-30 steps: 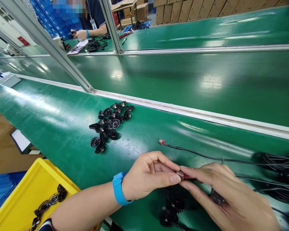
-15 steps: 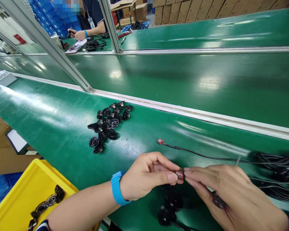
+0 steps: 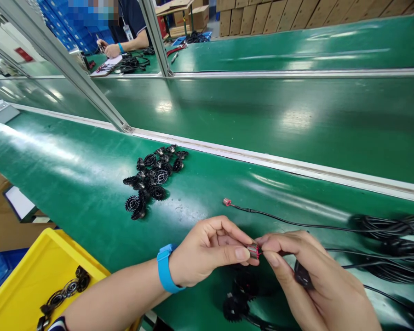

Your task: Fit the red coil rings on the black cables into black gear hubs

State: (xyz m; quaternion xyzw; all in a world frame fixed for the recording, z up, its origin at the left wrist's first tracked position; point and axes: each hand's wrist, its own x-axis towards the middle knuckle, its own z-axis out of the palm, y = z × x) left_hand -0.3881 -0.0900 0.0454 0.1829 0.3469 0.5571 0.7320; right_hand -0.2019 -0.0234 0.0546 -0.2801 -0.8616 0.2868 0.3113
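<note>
My left hand (image 3: pixel 210 253), with a blue band at the wrist, pinches a small metallic cylinder (image 3: pixel 253 251) with red at its right end. Fingertips of my right hand (image 3: pixel 310 271) close on the thin wire at that end; a dark rounded tool handle (image 3: pixel 302 275) also lies in its palm. Below the hands are black toothed wheels (image 3: pixel 236 305), partly in shadow. Beyond them a black cable (image 3: pixel 279 219) ends in a similar red-wired part (image 3: pixel 227 202) on the green table (image 3: pixel 100 197).
A pile of black toothed wheels (image 3: pixel 155 177) sits left of centre. Coiled black cables (image 3: pixel 393 230) lie at right. A yellow bin (image 3: pixel 24 285) holds black parts at lower left. Metal posts (image 3: pixel 86 87) rise from the rails. Another person's hands (image 3: pixel 111 49) work across the table.
My right hand has shifted from flat, extended fingers at the cylinder's end to a pinch on the wire there. The tool handle in its palm has moved slightly left and up.
</note>
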